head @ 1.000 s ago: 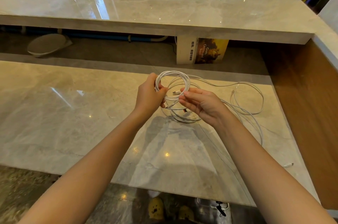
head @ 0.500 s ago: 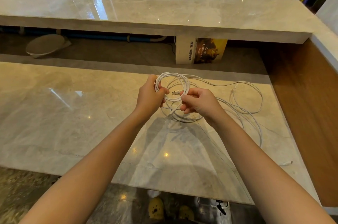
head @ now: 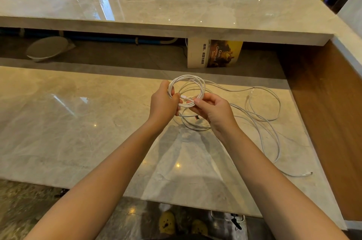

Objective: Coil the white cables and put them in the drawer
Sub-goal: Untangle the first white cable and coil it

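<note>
Above the marble worktop (head: pixel 78 122), the left hand (head: pixel 163 102) grips the white coil (head: pixel 203 88) while the right hand (head: pixel 213 110) pinches its plug end (head: pixel 184 97), which should wrap snugly round the loops, clear of the loose cables (head: pixel 262 87) lying alongside.

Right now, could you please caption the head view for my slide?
Left hand grips a round coil of white cable; right hand pinches its end over a beige marble counter.

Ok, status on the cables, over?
Left hand grips the coil. Right hand pinches its plug end. Loose cables lie on the counter, not yet coiled. No drawer in view.
</note>
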A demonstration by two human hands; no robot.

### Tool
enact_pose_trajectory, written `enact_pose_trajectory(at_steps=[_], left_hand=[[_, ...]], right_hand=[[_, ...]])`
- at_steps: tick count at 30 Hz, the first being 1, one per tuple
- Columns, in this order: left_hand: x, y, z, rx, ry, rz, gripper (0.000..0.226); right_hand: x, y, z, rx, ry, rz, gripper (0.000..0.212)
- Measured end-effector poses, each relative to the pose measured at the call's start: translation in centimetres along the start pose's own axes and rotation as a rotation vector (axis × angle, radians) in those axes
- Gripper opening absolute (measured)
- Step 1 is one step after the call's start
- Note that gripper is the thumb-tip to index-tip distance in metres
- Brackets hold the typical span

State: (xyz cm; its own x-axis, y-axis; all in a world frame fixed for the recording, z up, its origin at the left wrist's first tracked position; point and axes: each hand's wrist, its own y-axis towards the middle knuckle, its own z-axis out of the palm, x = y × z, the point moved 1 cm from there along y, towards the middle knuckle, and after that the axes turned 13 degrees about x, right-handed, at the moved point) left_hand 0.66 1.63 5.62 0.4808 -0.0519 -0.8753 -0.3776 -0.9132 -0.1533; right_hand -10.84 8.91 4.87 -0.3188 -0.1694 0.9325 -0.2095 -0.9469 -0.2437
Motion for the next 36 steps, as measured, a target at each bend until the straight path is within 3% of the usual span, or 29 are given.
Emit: enact_pose_trajectory(at_steps=[4,13,24,29,33,36], left_hand=[[-0.4,0.2,0.1,0.058,-0.099,-0.051,0.013],[-0.6,0.3,-0.5,0.281,-0.432,-0.215,0.030],[-0.9,0.4,0.0,0.456,-0.563,-0.121,0.012],[-0.9,0.2,0.1,0.445,-0.548,-0.083,0.017],[-0.2,0.1,0.0,0.444,-0.535,-0.061,0.020],[1.0,-0.3,0.0,0.449,-0.550,-0.090,0.028]], right_hand=[[0.1,0.2,-0.1,-0.010,0.098,0.027,0.010],[0.0,0.4,-1.1,0.072,0.145,0.109,0.015],[0.3,0.5,-2.0,0.121,0.108,0.149,0.017],[0.3,0.8,-2.3,0.099,0.113,0.146,0.013],[0.2,1.2,-2.5,0.020,-0.176,0.141,0.023],[-0.4,1.5,-2.9,-0.020,-0.367,0.024,0.014]])
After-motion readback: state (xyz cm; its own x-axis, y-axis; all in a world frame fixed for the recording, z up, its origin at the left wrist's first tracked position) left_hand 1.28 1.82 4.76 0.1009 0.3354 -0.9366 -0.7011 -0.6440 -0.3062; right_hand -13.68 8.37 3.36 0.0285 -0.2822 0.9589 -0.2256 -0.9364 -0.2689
